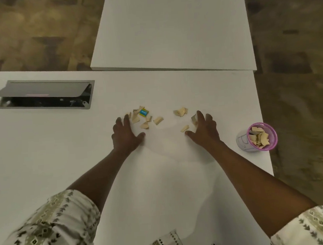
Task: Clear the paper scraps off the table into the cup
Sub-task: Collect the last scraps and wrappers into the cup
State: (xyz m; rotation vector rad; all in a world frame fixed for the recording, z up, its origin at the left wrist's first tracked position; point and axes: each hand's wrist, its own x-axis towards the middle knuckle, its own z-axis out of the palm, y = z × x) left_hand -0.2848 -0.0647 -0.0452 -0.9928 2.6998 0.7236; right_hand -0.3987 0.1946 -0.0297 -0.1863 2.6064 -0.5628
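Observation:
Several tan paper scraps (158, 120) lie scattered on the white table (63, 148), among them a small blue and yellow piece (143, 112). My left hand (126, 135) rests flat on the table at the left edge of the scraps, fingers spread. To the right of the scraps, my right hand (203, 128) lies flat with a scrap (194, 118) against its fingers and another (184, 128) by its thumb. A pink-rimmed cup (257, 139) stands near the table's right edge, holding several scraps.
An open grey cable hatch (44, 95) is set into the table at the far left. A second white table (169, 30) butts against the far side. The right table edge runs just past the cup, with patterned carpet (298, 93) beyond.

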